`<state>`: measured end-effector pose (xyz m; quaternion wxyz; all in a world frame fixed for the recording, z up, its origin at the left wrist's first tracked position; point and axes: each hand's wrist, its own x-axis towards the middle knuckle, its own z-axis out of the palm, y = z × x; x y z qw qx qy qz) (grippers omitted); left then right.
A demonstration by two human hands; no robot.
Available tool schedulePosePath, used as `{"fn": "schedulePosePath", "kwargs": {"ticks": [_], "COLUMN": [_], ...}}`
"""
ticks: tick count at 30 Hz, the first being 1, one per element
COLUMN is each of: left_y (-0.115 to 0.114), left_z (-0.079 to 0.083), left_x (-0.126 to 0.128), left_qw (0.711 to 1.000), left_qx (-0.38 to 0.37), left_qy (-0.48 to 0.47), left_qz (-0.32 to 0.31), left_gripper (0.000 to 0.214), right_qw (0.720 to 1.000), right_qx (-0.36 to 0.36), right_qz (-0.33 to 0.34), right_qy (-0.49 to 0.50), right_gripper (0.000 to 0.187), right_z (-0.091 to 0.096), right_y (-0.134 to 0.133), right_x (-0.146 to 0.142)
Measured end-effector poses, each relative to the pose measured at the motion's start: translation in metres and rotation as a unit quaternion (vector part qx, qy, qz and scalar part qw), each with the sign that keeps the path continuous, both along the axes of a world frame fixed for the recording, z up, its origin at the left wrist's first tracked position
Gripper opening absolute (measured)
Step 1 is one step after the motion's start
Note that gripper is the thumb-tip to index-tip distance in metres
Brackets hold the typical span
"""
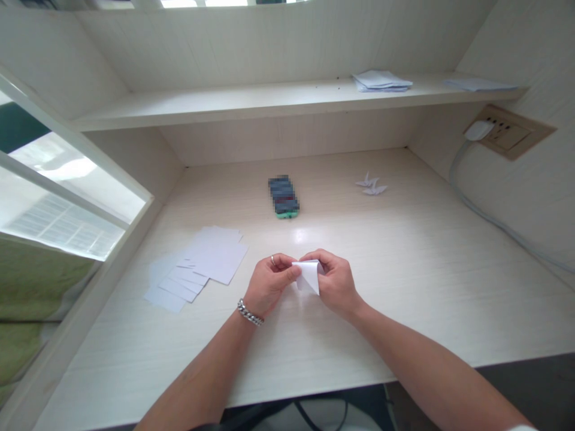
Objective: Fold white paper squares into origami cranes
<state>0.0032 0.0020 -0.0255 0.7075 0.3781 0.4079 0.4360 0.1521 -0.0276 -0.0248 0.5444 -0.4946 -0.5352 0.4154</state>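
Observation:
A small folded sheet of white paper (308,278) is held just above the desk between my two hands. My left hand (271,281), with a ring and a chain bracelet at the wrist, pinches its left corner between thumb and fingers. On the other side my right hand (335,280) grips the paper, its fingers partly behind and inside the fold. Part of the paper curls up near the right fingers, and the fingertips there are hidden. Loose white paper sheets (220,254) lie spread on the desk to the left of my left hand.
Beyond my hands lies a phone (284,197), its screen blurred. Small folded paper cranes (372,187) sit at the back right. A shelf (224,106) bears a paper stack (381,81). A cable (485,218) runs from the wall socket (512,133). A window (67,179) is at left.

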Motion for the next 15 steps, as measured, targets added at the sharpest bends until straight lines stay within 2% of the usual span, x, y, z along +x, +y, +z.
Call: {"fn": "schedulePosePath", "kwargs": {"ticks": [4, 11, 15], "left_y": [-0.0011, -0.0017, -0.0002], "left_z": [0.0013, 0.0045, 0.0030], "left_x": [0.0001, 0.0003, -0.0018], "left_qw": [1.000, 1.000, 1.000], "left_qx": [0.001, 0.016, 0.012], "left_qy": [0.006, -0.011, 0.002], "left_qz": [0.000, -0.001, 0.001], "left_gripper": [0.030, 0.027, 0.026], "right_qw": [0.999, 1.000, 1.000], "right_qx": [-0.031, -0.006, -0.016], "right_qz": [0.016, 0.005, 0.001], "right_qy": [0.019, -0.014, -0.016], "right_gripper": [0.008, 0.010, 0.008], "right_z": [-0.0025, -0.0018, -0.0001], "right_y": [0.0016, 0.0038, 0.0031], "right_x": [0.0006, 0.0046, 0.0052]}}
